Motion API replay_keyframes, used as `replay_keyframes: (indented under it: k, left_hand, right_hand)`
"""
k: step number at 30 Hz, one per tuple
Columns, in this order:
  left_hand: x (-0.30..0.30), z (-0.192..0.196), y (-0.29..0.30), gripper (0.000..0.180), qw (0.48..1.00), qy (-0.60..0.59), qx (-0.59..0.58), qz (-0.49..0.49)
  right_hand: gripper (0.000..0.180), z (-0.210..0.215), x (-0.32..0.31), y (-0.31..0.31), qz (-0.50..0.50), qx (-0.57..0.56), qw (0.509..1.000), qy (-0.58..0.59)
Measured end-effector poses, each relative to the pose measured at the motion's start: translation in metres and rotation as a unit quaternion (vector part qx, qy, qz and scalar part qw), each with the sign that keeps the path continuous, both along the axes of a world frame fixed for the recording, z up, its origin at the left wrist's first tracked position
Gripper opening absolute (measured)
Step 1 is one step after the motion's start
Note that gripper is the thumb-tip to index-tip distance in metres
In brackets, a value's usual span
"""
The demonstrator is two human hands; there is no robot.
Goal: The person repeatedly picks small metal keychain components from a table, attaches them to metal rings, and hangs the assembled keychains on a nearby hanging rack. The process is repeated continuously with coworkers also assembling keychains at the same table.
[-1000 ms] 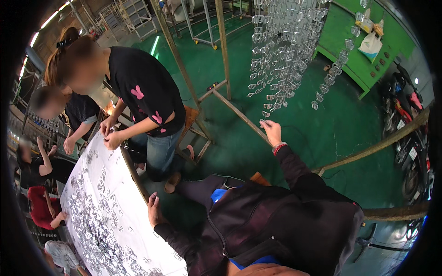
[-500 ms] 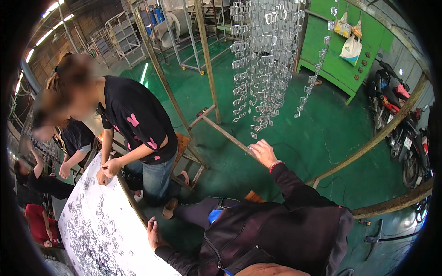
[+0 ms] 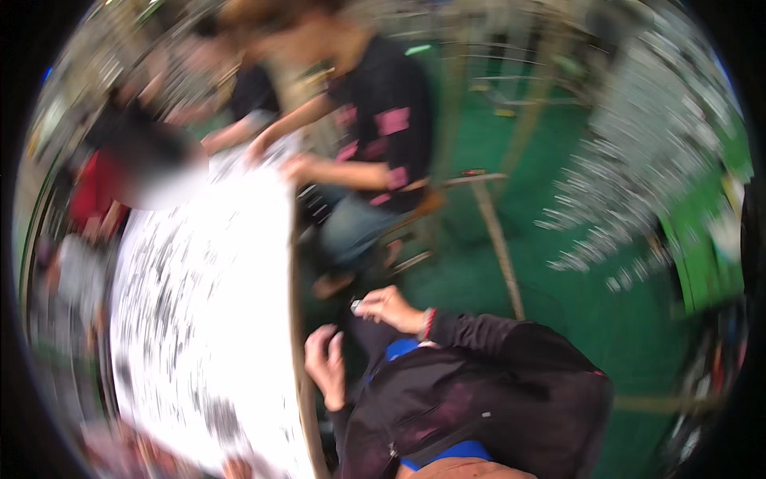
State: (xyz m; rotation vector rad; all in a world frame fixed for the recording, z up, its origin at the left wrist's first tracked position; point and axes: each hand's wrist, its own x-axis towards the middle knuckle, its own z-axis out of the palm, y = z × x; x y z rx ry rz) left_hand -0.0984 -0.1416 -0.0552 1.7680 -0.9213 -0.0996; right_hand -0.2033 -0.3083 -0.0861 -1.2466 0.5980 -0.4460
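Head view: the whole picture is smeared by motion, so fine detail is lost.

Your right hand [image 3: 388, 307] is drawn in close to your body, just above the dark sleeve with a red band at the wrist. Its fingers are curled together and pinch a small pale piece [image 3: 356, 305] at the fingertips; what kind of piece it is cannot be told through the blur. That piece sits just off the right edge of the worktop [image 3: 199, 335], over the dark gap between the worktop and your lap.

Your left hand [image 3: 327, 363] is lower and nearer the worktop's edge, just beside it. Its fingers are loosely bent and apart, and it holds nothing that can be made out; whether it touches the edge cannot be told.

The worktop is a long white surface running from lower centre toward the upper left, scattered all over with small dark bits that blur into streaks.

Across its far end a person in a black top [image 3: 387, 120] with pink marks leans in, both forearms reaching onto the white surface. More people sit along the left side, too blurred to describe.

To the right, over the green floor [image 3: 574, 319], hangs a cluster of clear glassy pieces [image 3: 638, 168], well apart from your hands.
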Motion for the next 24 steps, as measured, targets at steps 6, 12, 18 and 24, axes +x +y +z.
replay_keyframes:
  k: [6, 12, 18, 24]
  left_hand:
    - [-0.015, 0.011, 0.025, 0.022, 0.959, -0.11, -0.031, 0.261]
    - [-0.018, 0.003, 0.047, 0.013, 0.951, -0.061, -0.012, 0.304]
    - [0.002, -0.009, 0.035, 0.014, 0.971, 0.022, -0.053, 0.232]
    - [0.023, -0.022, 0.039, 0.013, 0.973, 0.092, -0.093, 0.189]
  right_hand:
    - [0.01, 0.009, 0.072, 0.072, 0.203, -0.08, 0.971, -0.102]
    - [0.01, 0.0, 0.077, 0.083, 0.274, -0.211, 0.937, -0.049]
    - [0.007, 0.016, 0.089, 0.052, 0.357, -0.167, 0.919, 0.006]
    - [0.019, 0.022, 0.141, -0.007, 0.469, -0.164, 0.862, 0.103]
